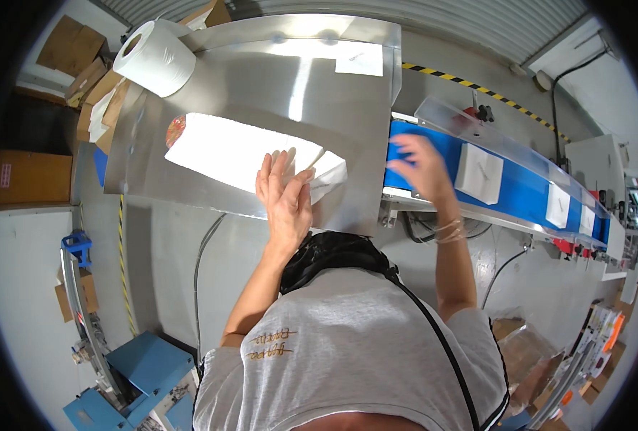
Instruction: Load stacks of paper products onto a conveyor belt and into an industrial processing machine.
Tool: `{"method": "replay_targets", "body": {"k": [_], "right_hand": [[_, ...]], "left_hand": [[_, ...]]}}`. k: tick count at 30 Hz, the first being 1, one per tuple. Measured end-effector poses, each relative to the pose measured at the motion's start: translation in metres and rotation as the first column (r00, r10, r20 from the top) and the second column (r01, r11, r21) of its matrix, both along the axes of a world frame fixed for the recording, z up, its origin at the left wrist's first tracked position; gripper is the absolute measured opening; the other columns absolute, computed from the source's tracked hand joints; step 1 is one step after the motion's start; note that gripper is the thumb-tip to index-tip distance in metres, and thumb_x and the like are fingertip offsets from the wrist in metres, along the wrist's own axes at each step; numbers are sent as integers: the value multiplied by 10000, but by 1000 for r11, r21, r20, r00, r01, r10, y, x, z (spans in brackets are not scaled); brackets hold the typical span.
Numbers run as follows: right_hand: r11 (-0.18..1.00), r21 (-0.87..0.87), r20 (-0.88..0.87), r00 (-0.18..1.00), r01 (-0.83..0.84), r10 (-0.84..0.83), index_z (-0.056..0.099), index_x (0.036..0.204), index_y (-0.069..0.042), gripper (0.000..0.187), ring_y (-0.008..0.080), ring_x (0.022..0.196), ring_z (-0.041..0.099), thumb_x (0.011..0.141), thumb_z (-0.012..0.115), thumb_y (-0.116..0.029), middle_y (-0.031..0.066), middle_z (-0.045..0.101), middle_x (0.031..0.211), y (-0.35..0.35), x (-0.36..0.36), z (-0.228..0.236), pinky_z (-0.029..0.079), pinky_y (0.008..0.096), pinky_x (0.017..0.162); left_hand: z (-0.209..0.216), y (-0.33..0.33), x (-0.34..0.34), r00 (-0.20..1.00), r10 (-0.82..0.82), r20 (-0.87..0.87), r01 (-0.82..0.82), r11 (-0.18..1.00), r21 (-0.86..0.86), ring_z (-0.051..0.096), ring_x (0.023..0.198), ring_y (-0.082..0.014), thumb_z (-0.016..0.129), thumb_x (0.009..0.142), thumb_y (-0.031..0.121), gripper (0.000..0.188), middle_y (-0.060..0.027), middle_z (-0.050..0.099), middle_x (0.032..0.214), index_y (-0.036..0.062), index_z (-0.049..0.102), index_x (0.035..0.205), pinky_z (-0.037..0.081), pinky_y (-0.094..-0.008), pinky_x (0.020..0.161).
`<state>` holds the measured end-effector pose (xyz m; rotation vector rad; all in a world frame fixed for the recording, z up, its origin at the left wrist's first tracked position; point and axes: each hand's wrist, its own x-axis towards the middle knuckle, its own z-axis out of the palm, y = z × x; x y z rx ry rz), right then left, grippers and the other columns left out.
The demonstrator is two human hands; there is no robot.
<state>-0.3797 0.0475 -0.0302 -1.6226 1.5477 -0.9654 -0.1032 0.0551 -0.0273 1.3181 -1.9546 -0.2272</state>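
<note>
A long row of white, paper-like packets (225, 151) lies left of the blue conveyor (524, 188), probably light, soft and easily creased, best taken by an outer edge. The left grip (286, 194) rests on the row's conveyor-side part, fingers loosely extended, clasping nothing visible; the right grip (421, 164), blurred, is spread over the conveyor's near end, seemingly empty. Left of the conveyor, the shiny metal desk (247, 86) looks slick; striped tape (484, 88) runs behind the conveyor.

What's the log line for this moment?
left hand: on white stack | right hand: blurred, over blue belt | belt: white packets
</note>
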Motion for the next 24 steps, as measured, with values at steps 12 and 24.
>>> {"method": "replay_targets", "body": {"k": [12,24], "right_hand": [[978,204,423,898,36,-121,537,1174,11,369,128,932,572,909,648,-220,75,633,1037,-3,11,-42,486,301,798],[981,-146,-259,952,126,-161,556,1212,-73,521,332,1061,551,742,760,-165,134,573,1181,-1,-19,-23,458,402,892]], "left_hand": [[-4,-6,8,998,66,11,-66,997,27,334,1323,-403,675,782,28,313,-157,443,1385,96,670,1088,249,-511,1083],[-4,-6,14,997,17,73,-16,1000,-11,367,1311,-389,651,787,-19,270,-142,496,1342,98,690,1028,271,-513,1073]]}}
